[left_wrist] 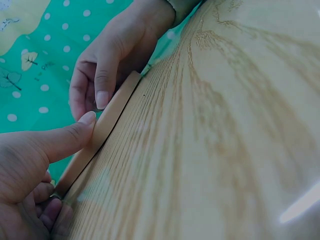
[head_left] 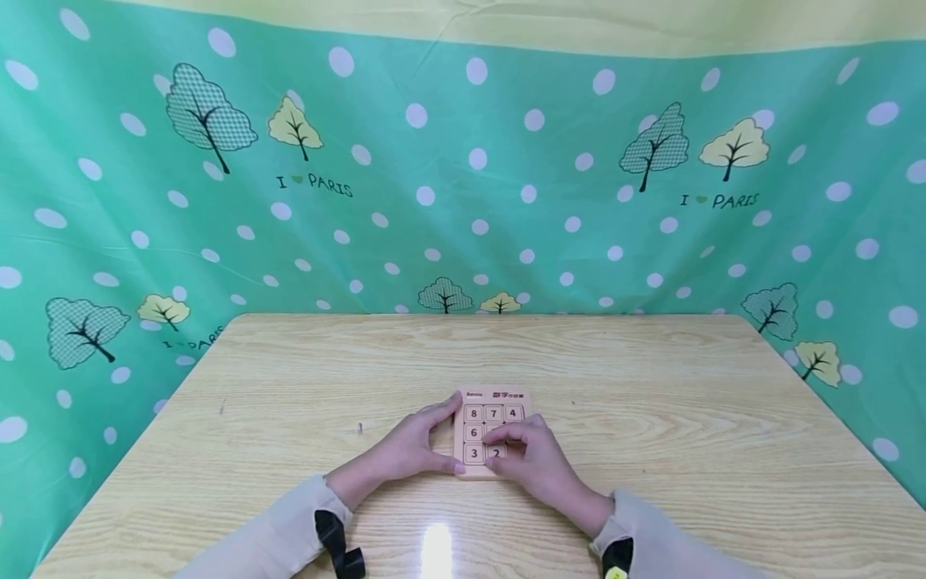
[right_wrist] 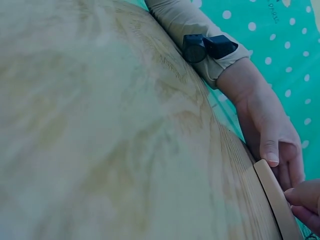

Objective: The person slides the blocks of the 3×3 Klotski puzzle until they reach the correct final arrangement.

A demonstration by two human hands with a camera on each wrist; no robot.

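A pale wooden number sliding puzzle point(head_left: 473, 473) lies flat on the table, its tiles 8, 7 and 4 along the top row, 6 below, and 3 and 2 at the bottom. My left hand point(head_left: 405, 446) holds the puzzle's left side, the thumb at the lower corner and a finger at the upper corner. Over the lower right part of the board, my right hand point(head_left: 538, 462) rests its thumb near the 2 and its index finger near the middle tile. That hand hides the tiles on the right. In the left wrist view the board's edge point(left_wrist: 107, 122) shows side-on.
The light wood-grain table point(head_left: 289, 378) stretches around the puzzle on all sides. Behind it hangs a green dotted cloth point(head_left: 477, 193) with printed trees. A black wrist camera point(head_left: 336, 543) sits on the left sleeve. A bright light reflection point(head_left: 436, 551) falls on the near tabletop.
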